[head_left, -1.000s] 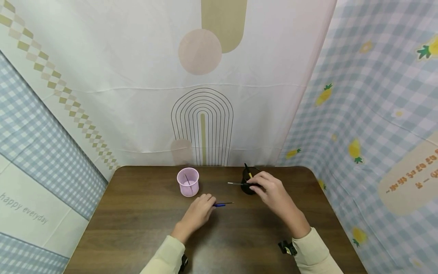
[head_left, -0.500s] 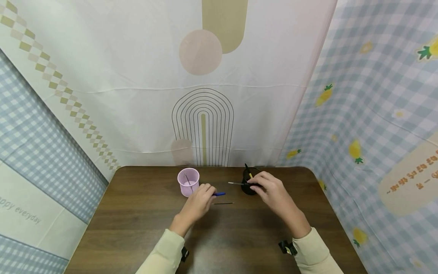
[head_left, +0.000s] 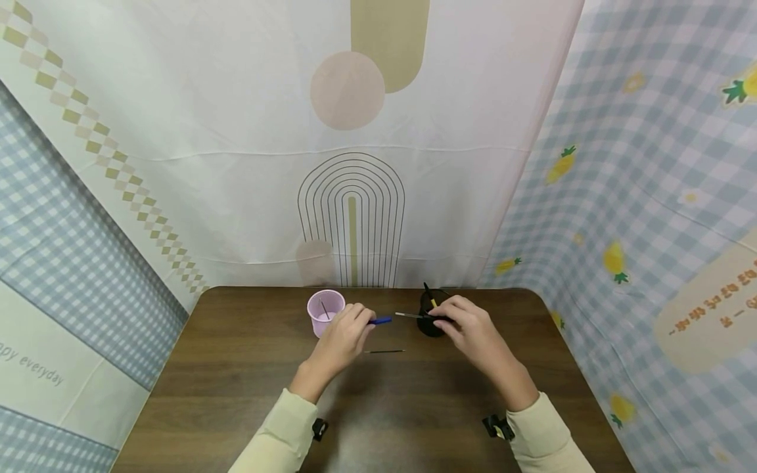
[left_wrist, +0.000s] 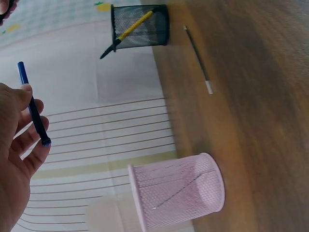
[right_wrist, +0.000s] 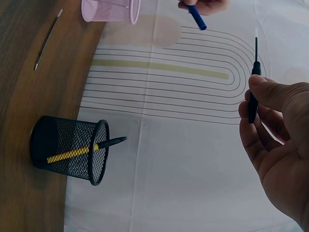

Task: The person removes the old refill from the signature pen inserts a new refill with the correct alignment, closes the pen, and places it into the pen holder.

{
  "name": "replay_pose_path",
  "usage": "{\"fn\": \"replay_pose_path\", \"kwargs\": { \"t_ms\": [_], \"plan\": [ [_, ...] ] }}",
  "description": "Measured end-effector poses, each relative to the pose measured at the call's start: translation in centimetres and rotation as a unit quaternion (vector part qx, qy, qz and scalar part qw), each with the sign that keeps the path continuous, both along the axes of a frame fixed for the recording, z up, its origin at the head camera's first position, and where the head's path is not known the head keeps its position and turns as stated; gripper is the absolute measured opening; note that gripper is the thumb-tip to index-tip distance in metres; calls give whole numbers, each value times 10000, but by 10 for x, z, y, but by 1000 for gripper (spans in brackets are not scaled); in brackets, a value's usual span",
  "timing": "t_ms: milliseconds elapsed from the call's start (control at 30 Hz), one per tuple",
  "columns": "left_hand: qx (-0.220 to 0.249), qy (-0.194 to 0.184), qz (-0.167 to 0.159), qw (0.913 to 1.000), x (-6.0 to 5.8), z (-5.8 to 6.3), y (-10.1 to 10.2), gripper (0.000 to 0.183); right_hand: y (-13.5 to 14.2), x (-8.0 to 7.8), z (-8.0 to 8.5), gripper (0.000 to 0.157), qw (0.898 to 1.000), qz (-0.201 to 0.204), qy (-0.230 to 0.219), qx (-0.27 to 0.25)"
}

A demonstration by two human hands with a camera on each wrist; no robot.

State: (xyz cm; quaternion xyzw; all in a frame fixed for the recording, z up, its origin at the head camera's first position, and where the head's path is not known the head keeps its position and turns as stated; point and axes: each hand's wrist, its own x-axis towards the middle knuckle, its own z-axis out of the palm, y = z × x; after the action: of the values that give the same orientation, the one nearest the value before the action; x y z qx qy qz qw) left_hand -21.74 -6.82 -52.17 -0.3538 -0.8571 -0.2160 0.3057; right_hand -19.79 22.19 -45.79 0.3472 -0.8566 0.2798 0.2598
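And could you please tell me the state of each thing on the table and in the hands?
Blue pen barrel: held in left hand
Black pen grip: pinched in right hand, thin refill protruding
Loose refill: lying flat on wooden table
Pink mesh pen holder: upright, thin rod leaning inside
Black mesh pen holder: upright
Yellow-and-black pen: leaning in the black holder, black end above the rim

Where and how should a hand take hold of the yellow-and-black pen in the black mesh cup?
I'd pinch the slim yellow-and-black pen by its black end, coming from above. It leans in the upright, round black mesh cup, and only that end sticks out past the rim; its yellow part lies within.
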Motion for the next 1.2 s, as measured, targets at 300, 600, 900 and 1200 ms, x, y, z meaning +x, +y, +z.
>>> {"fn": "replay_pose_path", "kwargs": {
  "t_ms": [300, 600, 900, 1200],
  "plan": [
    [199, -31, -108, 9997, 2, 15, 2, 11, 0, 1, 1, 25, 10000, 11, -11, -4],
    [368, -106, -191, 9991, 8, 26, 4, 10, 0, 1, 0, 25, 10000, -42, -22, 55],
    [402, -51, -186, 9990, 10, 30, 4, 9, -1, 1, 0, 24, 10000, -48, -15, 84],
    [407, 242, -173, 9987, 10, 32, 5, 10, 0, 0, -2, 22, 9999, -10, 27, 118]
  ]
}}
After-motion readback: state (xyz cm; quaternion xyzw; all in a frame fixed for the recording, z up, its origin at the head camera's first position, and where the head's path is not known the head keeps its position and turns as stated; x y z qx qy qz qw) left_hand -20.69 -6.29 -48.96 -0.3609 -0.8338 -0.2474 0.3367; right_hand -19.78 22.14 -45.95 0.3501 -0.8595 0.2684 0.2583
